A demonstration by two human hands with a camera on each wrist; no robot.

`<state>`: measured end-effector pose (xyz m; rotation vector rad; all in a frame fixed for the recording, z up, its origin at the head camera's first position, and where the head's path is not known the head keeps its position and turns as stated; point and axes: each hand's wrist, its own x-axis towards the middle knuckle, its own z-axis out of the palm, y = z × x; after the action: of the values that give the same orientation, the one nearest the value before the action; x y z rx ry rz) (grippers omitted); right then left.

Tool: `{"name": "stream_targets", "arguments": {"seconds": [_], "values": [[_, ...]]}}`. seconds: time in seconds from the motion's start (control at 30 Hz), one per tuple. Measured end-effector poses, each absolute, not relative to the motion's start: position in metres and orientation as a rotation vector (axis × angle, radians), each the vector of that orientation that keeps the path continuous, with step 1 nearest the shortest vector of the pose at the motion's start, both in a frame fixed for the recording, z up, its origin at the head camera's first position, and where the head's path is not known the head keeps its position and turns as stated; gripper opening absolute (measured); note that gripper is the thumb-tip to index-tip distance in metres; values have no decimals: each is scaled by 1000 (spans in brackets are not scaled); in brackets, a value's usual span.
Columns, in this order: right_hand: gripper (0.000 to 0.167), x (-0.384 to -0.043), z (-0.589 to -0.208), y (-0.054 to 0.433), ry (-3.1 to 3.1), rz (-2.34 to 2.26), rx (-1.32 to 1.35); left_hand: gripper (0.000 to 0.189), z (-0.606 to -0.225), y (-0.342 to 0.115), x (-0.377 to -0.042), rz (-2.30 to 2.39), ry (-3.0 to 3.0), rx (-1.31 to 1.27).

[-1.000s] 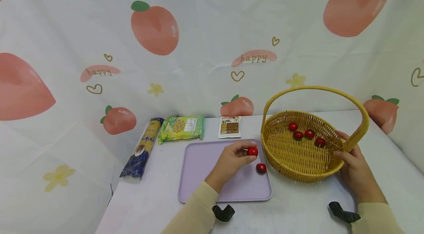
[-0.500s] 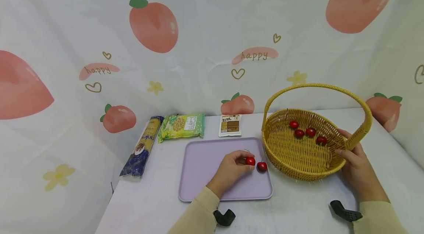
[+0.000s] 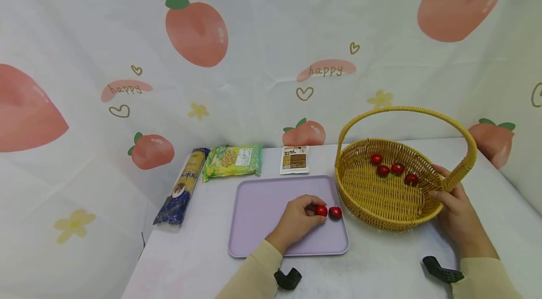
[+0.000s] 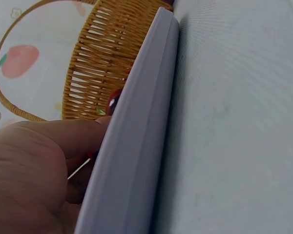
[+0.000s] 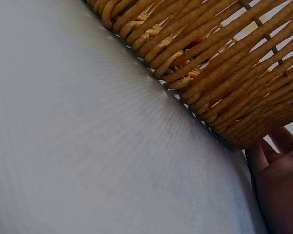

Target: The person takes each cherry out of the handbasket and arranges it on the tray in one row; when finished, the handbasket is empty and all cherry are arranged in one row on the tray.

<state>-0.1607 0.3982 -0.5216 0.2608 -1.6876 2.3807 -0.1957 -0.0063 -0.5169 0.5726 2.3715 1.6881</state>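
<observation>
My left hand [image 3: 298,222] pinches a red cherry [image 3: 321,210] low over the right part of the lilac tray [image 3: 262,205]. Just right of it, a second cherry [image 3: 335,213] lies on the tray. In the left wrist view, a thin stem [image 4: 78,168] shows by the fingers, while the tray's side [image 4: 136,131] hides the fingertips. A yellow wicker basket [image 3: 381,200] with several cherries inside stands right of the tray. My right hand [image 3: 459,214] grips its right rim, thumb inside, near the foot of the handle.
Behind the tray lie a green-yellow food bag [image 3: 232,162] and a small brown-and-white packet [image 3: 294,160]. A long blue-and-gold pack [image 3: 182,188] lies at the left. The basket's tall handle [image 3: 402,109] arches up before the fruit-printed cloth backdrop [image 3: 254,54].
My left hand has brought the pinched cherry down and toward me, from near the tray's far right corner to beside the other cherry. The right hand keeps its hold on the basket.
</observation>
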Motion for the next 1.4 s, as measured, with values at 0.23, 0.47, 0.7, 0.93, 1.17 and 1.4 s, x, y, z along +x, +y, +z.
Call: {"name": "stream_targets", "arguments": {"seconds": [0.23,0.47,0.7,0.93,1.17,1.4], "values": [[63,-161,-519,398,-1712,2366,226,27,-516,-7,-196,1589,2440,620],[63,-159,-519,397,-1707,2366,243,28,-516,-6,-196,1534,2490,631],[63,-159,-519,397,-1691,2384,241,29,-516,-6,-196,1530,2504,646],[63,-158,-518,397,-1700,2383,222,29,-515,-6,-195,1542,2494,655],[63,-159,-519,398,-1687,2391,229,31,-514,-6,-195,1544,2479,637],[63,-159,-519,398,-1678,2397,232,21,-515,-7,-196,1686,2440,566]]}}
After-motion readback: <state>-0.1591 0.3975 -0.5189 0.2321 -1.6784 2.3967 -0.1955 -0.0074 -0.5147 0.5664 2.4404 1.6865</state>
